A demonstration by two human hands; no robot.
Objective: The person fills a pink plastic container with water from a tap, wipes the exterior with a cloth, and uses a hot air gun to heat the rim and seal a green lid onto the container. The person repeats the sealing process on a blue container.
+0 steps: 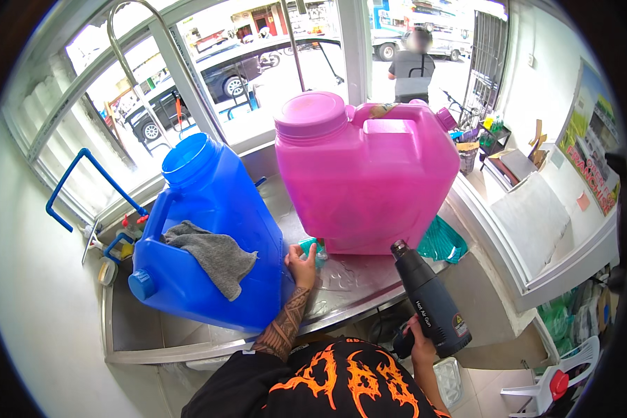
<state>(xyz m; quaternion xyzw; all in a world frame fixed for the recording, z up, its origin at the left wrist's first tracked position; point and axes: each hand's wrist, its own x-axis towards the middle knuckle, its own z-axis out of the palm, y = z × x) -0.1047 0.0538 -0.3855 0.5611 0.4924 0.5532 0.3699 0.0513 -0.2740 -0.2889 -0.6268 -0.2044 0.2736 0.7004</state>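
A pink plastic water jug (366,172) stands upright on the steel counter (345,285), its wide lid on. At the lower left of this jug, my left hand (303,266) has thumb and fingers around a small teal plastic piece (308,243); the fingers partly hide it. My right hand (420,342) grips the handle of a black hot air gun (431,303). Its nozzle points up at the pink jug's base, apart from my left hand. Left of my left arm, a blue plastic jug (240,219) leans in the sink with its wide mouth uncovered.
A grey cloth (211,256) drapes over the blue jug. Teal plastic film (444,240) lies right of the pink jug. A tall curved metal tube (116,47) and blue pipe (65,180) rise at the left. Outside the window stands a person (413,68). A white chair (548,394) is at lower right.
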